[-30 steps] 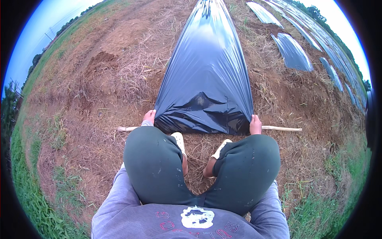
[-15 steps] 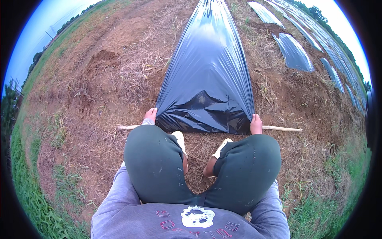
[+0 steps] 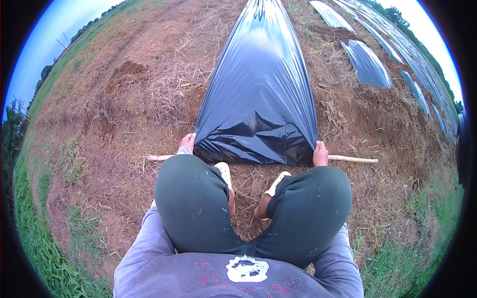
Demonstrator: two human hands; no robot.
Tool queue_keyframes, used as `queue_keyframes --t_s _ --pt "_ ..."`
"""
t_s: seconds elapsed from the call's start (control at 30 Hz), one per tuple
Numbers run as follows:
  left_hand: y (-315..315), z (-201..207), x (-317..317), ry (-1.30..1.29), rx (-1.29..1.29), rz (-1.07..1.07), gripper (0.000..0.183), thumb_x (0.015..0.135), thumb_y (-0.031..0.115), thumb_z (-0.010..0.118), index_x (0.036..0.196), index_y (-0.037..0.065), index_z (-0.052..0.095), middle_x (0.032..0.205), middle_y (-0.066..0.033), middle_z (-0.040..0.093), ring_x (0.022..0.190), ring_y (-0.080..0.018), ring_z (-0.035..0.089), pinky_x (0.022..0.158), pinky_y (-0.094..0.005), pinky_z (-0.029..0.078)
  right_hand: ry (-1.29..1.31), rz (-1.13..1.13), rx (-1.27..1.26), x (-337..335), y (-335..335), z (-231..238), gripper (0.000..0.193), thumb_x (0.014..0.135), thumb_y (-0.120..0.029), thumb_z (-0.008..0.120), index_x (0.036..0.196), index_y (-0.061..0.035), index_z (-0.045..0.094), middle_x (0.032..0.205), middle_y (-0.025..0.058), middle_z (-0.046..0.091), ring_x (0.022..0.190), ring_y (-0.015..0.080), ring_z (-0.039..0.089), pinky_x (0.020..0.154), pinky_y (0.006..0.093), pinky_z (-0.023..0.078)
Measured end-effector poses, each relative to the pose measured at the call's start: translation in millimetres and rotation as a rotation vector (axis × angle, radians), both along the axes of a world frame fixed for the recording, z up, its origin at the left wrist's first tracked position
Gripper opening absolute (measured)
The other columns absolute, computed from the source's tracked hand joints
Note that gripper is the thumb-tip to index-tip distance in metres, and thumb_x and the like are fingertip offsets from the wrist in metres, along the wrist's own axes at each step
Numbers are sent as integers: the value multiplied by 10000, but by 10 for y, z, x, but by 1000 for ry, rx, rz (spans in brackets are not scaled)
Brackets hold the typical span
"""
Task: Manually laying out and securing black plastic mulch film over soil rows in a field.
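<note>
A long sheet of shiny black plastic film (image 3: 263,94) stretches away from me over the ground, taut and narrowing toward the far end. Its near part is wrinkled, with dark folds. My left hand (image 3: 187,141) is closed on the left near corner of the film, and my right hand (image 3: 320,154) grips the right near corner. A pale wooden stick (image 3: 354,159) pokes out past both hands along the near edge; its middle is hidden by the film and my knees.
My knees are bent, and yellow clogs (image 3: 224,175) stand on dry straw just before the film. More plastic-covered rows (image 3: 368,64) run along the far right. Bare reddish soil (image 3: 128,74) lies left of the film, and green grass (image 3: 37,243) grows at the near left.
Both hands keep their hold on the film corners, barely shifting. The wrinkles near the film's front edge have changed shape slightly.
</note>
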State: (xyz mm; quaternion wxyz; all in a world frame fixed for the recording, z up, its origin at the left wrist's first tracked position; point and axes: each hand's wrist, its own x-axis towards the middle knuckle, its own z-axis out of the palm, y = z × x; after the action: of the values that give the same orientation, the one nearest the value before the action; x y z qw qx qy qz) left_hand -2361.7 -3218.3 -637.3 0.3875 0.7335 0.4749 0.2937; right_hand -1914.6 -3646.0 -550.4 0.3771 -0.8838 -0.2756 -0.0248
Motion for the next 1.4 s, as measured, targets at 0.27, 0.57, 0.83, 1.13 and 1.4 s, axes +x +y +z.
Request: queue_keyframes --t_s 0.27,0.57,0.83,1.13,1.4 --pt "37 49 -67 44 0 -57 424 948 453 502 972 45 615 858 -151 634 814 -251 603 782 -366 456 -30 -30 4 80 -149 80 340 1005 -304 400 894 -9 528 837 291 582 835 504 533 685 544 400" --pt "-8 291 -45 242 21 -63 405 954 437 484 1004 57 614 931 -164 650 896 -348 614 806 -387 461 11 -72 39 24 -85 15 365 998 -336 430 888 -8 545 816 263 585 794 476 552 677 498 427" --pt "-53 270 1 69 -34 -8 373 960 386 520 961 26 620 823 -105 640 756 -180 570 763 -326 454 48 -14 54 -84 -44 95 380 1010 -320 405 883 14 535 811 272 573 817 476 544 685 495 416" --pt "10 241 -19 58 -81 -41 343 959 370 541 948 38 631 795 -16 614 776 -100 524 775 -280 440 39 -4 29 -67 -31 159 416 1003 -358 422 844 15 515 815 281 574 811 486 534 681 512 402" --pt "-9 203 -5 45 -46 -25 409 936 443 541 1024 55 638 853 -84 653 795 -177 586 788 -324 458 22 8 31 -109 27 84 382 994 -342 453 849 6 514 808 274 573 830 489 532 682 515 406"
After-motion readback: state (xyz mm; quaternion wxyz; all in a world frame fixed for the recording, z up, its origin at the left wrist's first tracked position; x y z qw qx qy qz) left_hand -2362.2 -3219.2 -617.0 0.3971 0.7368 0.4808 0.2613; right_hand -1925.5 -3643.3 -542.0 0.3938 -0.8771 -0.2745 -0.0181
